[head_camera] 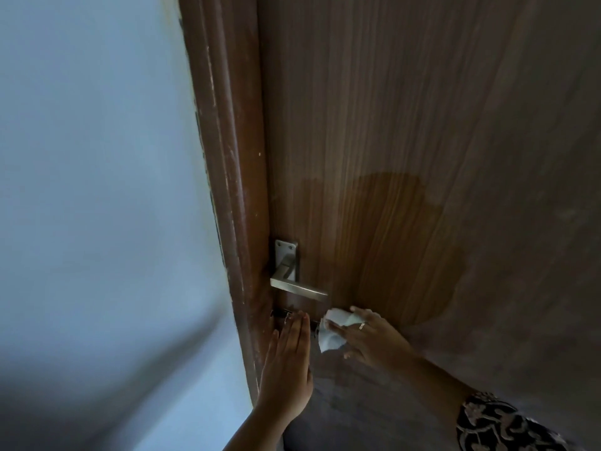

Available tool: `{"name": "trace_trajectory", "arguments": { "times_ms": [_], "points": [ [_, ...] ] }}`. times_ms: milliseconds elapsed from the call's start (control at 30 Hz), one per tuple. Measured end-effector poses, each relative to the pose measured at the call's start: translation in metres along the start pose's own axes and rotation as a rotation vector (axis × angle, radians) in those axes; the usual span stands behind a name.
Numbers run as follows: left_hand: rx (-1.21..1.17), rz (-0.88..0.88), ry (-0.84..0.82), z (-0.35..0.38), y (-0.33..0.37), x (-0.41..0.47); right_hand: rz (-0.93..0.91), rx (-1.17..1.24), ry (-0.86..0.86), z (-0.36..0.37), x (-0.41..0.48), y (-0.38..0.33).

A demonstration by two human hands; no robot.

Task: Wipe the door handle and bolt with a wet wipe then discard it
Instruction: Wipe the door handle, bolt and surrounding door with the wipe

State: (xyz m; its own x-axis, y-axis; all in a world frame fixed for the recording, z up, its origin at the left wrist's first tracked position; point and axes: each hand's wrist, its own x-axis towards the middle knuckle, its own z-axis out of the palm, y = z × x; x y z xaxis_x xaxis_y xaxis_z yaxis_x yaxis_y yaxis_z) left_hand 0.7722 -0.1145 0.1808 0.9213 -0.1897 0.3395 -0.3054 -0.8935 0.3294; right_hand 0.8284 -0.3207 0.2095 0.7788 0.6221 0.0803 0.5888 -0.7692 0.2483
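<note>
A silver lever door handle (294, 284) on a metal plate sits near the left edge of a brown wooden door (406, 141). Just below it runs a dark bolt (282, 313), mostly hidden by my hands. My left hand (287, 362) lies flat against the door with fingers straight and together, its tips over the bolt, holding nothing. My right hand (370, 336), with a ring on one finger, grips a crumpled white wet wipe (335, 330) pressed at the bolt's right end, just under the tip of the handle.
A dark brown door frame (227, 190) runs along the door's left edge, with a pale blue wall (97, 190) beyond it. A patterned sleeve (497, 424) covers my right forearm at the lower right.
</note>
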Motion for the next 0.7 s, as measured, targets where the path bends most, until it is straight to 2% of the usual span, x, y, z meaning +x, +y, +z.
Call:
{"name": "trace_trajectory", "arguments": {
  "times_ms": [133, 200, 333, 400, 500, 633, 700],
  "points": [
    [0.063, 0.064, -0.039, 0.001, 0.009, 0.003, -0.07, -0.015, -0.057, -0.002, -0.028, 0.015],
    [0.052, 0.073, -0.041, 0.004, 0.011, 0.004, -0.083, -0.041, -0.005, -0.005, -0.041, 0.024],
    [0.012, 0.102, -0.047, 0.008, 0.017, 0.005, 0.135, -0.054, 0.262, -0.029, -0.05, 0.038],
    [-0.002, 0.113, -0.044, 0.009, 0.022, 0.009, 0.226, -0.064, 0.324, -0.035, -0.046, 0.035],
    [-0.022, 0.144, -0.033, 0.008, 0.031, 0.015, 0.266, -0.08, 0.293, -0.027, -0.042, 0.023],
    [-0.035, 0.168, -0.025, 0.007, 0.036, 0.022, 0.2, -0.115, 0.113, -0.016, -0.054, 0.027],
    [-0.038, 0.17, -0.024, 0.009, 0.036, 0.023, 0.212, -0.098, 0.147, -0.017, -0.06, 0.034]
  ]
}}
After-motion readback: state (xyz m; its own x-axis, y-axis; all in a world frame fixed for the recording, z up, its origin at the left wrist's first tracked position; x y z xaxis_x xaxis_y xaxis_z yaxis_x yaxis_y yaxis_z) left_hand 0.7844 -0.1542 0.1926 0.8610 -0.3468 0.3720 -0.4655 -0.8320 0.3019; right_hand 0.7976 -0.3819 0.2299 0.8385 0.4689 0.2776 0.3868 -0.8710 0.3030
